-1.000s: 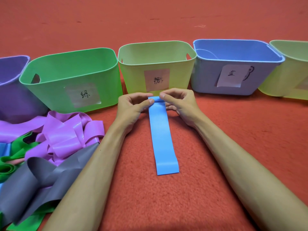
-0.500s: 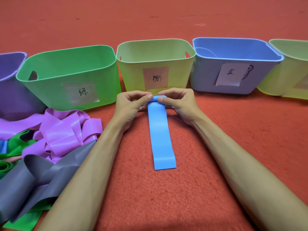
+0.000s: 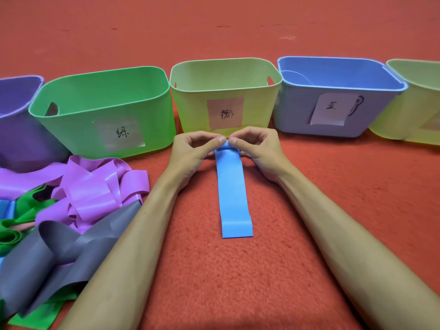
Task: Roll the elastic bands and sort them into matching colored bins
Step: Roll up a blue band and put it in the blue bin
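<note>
Two hands meet at the far end of one blue band [image 3: 232, 186]. It lies flat on the red carpet [image 3: 333, 198], running from six o'clock up to twelve and stopping just short of the yellow-green bin [image 3: 190, 110]. It looks thin, light, limp and rubbery. Released, the started roll would probably spring open, so the hold belongs on the turned-over end, at both edges, with steady pressure.

At nine o'clock of that end, the left hand [image 3: 190, 151] sits low over the carpet with its fingers curled, thumb and forefinger pinching the folded lip. At three o'clock the right hand [image 3: 259, 148] mirrors it and pinches the same lip. Both forearms reach straight in. The blue bin [image 3: 295, 115] stands near at two o'clock and is likely where the band will go.
</note>
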`<action>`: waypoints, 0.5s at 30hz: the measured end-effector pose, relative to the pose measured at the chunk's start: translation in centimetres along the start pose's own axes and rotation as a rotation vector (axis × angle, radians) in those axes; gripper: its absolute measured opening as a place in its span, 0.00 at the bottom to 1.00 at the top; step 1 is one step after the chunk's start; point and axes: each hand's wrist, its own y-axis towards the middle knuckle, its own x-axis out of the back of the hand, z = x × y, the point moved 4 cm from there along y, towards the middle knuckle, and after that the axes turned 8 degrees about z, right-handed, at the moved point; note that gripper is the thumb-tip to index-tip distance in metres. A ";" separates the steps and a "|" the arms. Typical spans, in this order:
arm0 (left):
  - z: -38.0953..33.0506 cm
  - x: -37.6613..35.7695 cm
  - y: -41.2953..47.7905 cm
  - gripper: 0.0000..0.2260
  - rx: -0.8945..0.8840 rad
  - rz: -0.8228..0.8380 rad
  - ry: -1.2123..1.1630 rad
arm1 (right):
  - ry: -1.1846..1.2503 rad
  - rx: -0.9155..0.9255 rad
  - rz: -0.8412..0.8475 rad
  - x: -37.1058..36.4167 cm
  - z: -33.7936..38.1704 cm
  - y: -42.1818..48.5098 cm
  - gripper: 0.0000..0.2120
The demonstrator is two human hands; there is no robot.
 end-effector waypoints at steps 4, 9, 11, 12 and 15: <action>0.2 -0.4 0.1 0.08 0.001 0.028 0.144 | 0.015 0.018 0.004 -0.1 0.1 -0.1 0.02; 0.1 -0.2 0.0 0.09 -0.022 0.027 0.129 | 0.013 0.000 -0.012 -0.1 -0.3 0.0 0.05; 0.0 -0.2 -0.1 0.09 -0.033 0.027 0.103 | 0.007 -0.008 -0.028 0.0 -0.3 0.1 0.07; 0.0 -0.1 -0.1 0.10 -0.033 0.023 0.084 | -0.005 -0.010 -0.031 0.0 -0.3 0.1 0.07; 0.0 0.2 -0.1 0.12 -0.035 0.001 0.032 | -0.068 -0.013 -0.013 -0.3 -0.2 -0.1 0.09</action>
